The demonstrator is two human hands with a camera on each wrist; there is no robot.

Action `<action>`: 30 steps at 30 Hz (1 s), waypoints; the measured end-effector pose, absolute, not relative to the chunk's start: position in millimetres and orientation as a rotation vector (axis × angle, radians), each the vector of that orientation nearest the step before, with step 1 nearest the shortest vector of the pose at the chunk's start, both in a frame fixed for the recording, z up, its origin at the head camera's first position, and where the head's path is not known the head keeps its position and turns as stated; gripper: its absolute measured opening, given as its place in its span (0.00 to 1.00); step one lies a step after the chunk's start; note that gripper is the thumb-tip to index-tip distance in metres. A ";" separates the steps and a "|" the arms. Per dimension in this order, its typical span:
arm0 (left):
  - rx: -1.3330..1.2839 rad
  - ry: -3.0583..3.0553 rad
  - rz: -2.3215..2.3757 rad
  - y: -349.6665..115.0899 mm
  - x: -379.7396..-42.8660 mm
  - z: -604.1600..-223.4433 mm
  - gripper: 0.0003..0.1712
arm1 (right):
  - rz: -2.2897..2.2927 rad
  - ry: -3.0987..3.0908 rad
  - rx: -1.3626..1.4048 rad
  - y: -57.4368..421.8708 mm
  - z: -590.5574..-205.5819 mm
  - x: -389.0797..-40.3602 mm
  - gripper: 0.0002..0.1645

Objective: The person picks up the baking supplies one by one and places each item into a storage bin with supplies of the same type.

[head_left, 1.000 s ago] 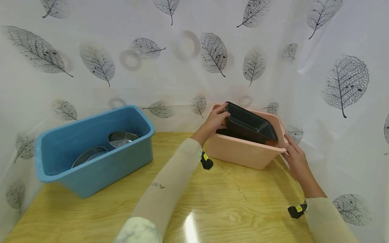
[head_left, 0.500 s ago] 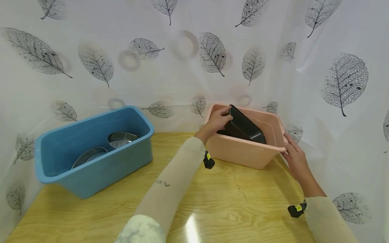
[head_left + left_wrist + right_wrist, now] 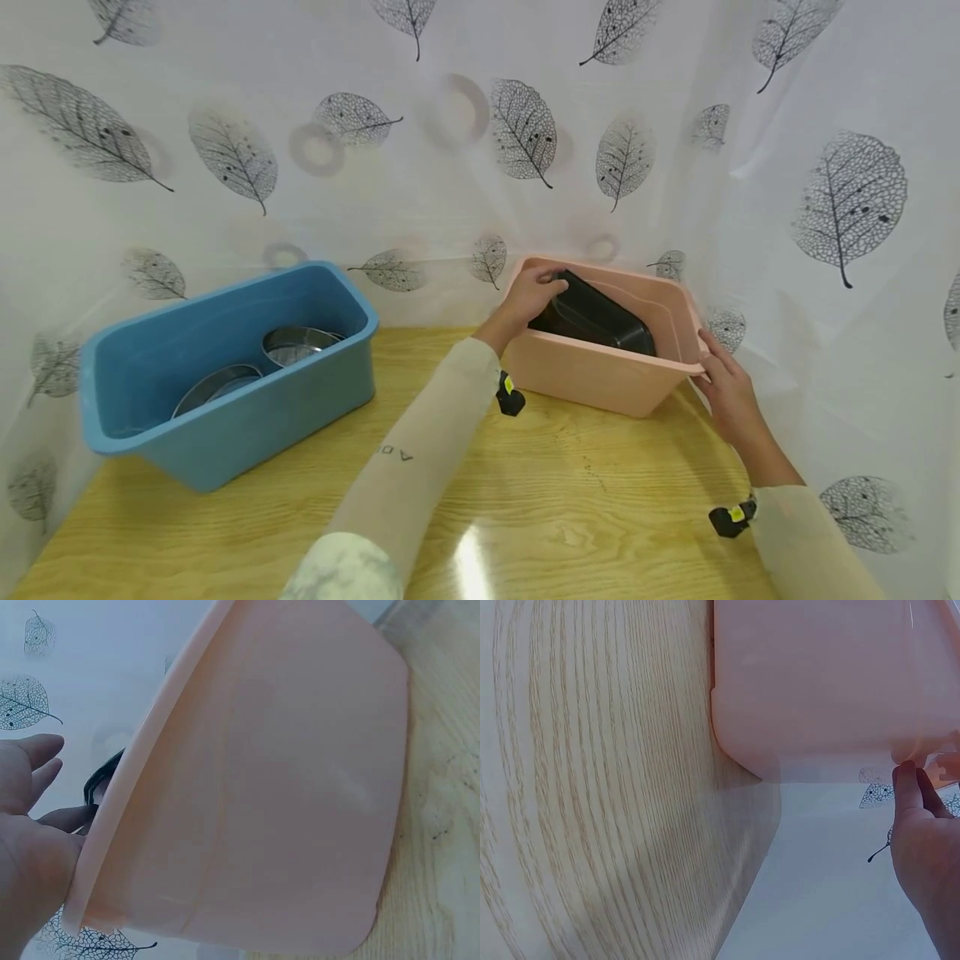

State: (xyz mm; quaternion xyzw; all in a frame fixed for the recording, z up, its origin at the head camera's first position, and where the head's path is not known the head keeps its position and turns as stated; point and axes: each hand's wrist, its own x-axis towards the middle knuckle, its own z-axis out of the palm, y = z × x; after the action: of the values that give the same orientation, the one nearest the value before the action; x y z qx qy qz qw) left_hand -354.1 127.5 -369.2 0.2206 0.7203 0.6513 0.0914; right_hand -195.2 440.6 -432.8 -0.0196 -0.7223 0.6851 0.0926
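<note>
A black rectangular loaf pan (image 3: 600, 314) lies tilted inside the pink tub (image 3: 585, 367), with more black below it mostly hidden by the tub wall. Over the tub's left end, my left hand (image 3: 525, 296) is beside the pan's upper corner. In the left wrist view the left hand (image 3: 34, 840) has its fingers spread, with only a small bit of the pan's rim (image 3: 94, 782) showing beyond them. My right hand (image 3: 727, 385) holds the tub's right corner by its rim. Seen from the right wrist, the right hand (image 3: 926, 847) has its fingertips against the tub's corner.
To the left stands a blue tub (image 3: 262, 421) with round metal pans (image 3: 300, 346) inside. Both tubs are on a wood-grain table (image 3: 555, 500). A white curtain with leaf prints (image 3: 450, 192) hangs behind and at the right.
The loaf pan has gone down and left into the pink tub. My left hand went right with it, then moved slightly back left. The right hand stays on the tub's rim.
</note>
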 end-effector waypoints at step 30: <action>0.845 2.029 1.997 84.7 -343.0 -364.7 0.26 | 2.047 -2.139 -0.094 438.8 -428.9 -193.3 0.37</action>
State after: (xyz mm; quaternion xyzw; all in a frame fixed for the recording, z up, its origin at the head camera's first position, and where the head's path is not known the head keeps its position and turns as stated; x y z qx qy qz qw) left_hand -343.0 84.7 -364.7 0.2835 0.6807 0.6700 0.0861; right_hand -193.3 438.8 -428.9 -0.0317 -0.7192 0.6883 0.0898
